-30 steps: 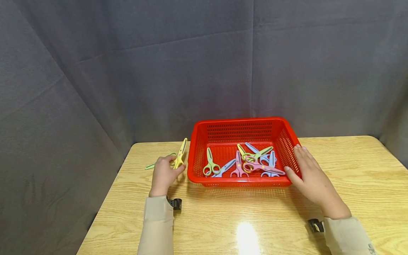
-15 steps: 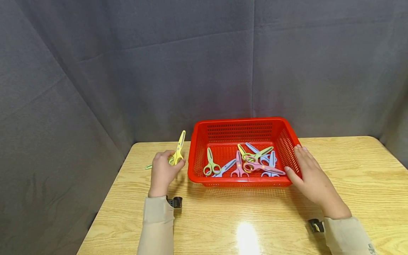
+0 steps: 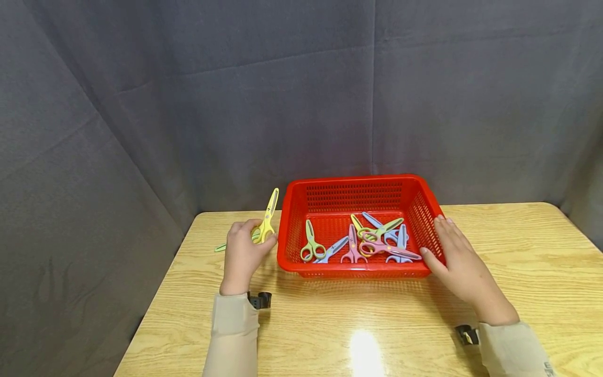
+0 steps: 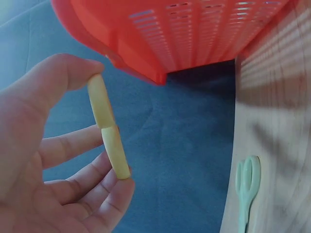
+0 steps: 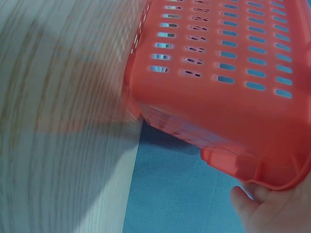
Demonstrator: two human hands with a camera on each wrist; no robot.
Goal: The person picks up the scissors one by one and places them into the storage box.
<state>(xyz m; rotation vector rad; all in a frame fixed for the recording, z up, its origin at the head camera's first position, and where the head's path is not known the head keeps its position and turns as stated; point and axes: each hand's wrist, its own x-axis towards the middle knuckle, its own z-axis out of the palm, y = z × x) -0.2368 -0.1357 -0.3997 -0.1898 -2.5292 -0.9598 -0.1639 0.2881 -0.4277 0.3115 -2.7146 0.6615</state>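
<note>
My left hand (image 3: 242, 256) pinches a pair of yellow scissors (image 3: 267, 222) by the handles, blades pointing up and away, just left of the red basket (image 3: 358, 270). In the left wrist view, the thumb and fingertips press the yellow handle (image 4: 101, 104) from both ends, raised off the table. Green scissors (image 3: 220, 247) lie on the table, partly behind the left hand; their handle (image 4: 249, 177) shows in the left wrist view. My right hand (image 3: 464, 272) rests on the basket's right rim with its fingers fairly straight and its thumb near the front corner.
Inside the basket lie several scissors: green ones (image 3: 312, 246) at the left, pink ones (image 3: 352, 243) near the middle, and an overlapping pile with blue ones (image 3: 402, 238) at the right. A grey curtain (image 3: 330, 104) hangs behind the wooden table (image 3: 320, 324).
The left hand has lifted the yellow scissors off the table, and they have just shifted slightly toward the basket. The right hand and the basket have stayed put.
</note>
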